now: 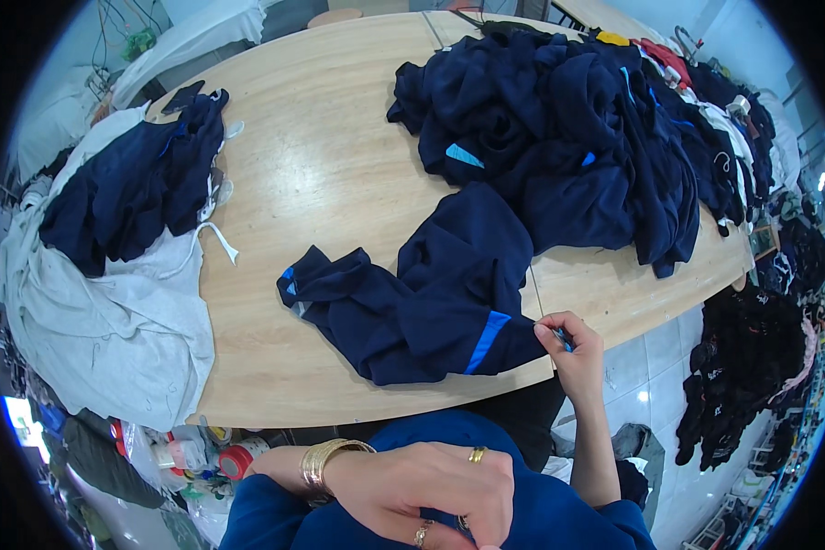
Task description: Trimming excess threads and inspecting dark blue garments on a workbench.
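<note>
Close to my body at the lower middle is my left hand [435, 486], with gold bangles and rings. Its fingers are curled together, and whatever they may hold is hidden. My right hand [577, 359] pinches the corner of a dark navy garment [403, 316] at the table's near edge. A small blue and dark object [564, 341] shows within the same hand, too small to name. The garment lies crumpled, with a bright blue stripe [488, 343] near the pinched corner and a smaller blue patch at its left end.
A big heap of navy garments [559, 137] covers the table's far right. On the left, a navy piece [137, 183] lies over a pale grey cloth [110, 321] that hangs off the wooden table [293, 137]. Dark clothes [738, 367] are piled at right, beyond the tiled floor.
</note>
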The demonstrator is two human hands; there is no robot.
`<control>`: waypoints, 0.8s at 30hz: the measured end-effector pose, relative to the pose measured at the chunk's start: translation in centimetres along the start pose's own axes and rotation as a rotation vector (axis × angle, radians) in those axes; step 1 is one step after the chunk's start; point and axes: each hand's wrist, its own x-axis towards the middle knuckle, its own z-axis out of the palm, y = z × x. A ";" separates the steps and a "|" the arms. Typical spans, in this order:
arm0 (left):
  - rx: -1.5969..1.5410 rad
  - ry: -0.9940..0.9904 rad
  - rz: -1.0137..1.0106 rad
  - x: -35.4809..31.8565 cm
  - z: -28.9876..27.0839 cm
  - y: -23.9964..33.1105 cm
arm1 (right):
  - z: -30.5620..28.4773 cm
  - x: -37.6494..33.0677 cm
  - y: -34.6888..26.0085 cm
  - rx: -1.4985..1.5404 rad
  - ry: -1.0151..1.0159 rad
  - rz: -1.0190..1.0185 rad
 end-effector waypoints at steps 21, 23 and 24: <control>-0.383 0.720 0.407 -1.8 7.7 -3.0 | 0.9 -1.4 0.2 -0.168 0.090 -0.153; -0.092 0.070 0.084 -2.0 3.9 -1.0 | 0.8 -1.9 0.3 -0.165 0.124 -0.165; -0.060 0.098 0.112 -2.2 4.4 -1.2 | 0.9 -1.8 0.2 -0.160 0.097 -0.149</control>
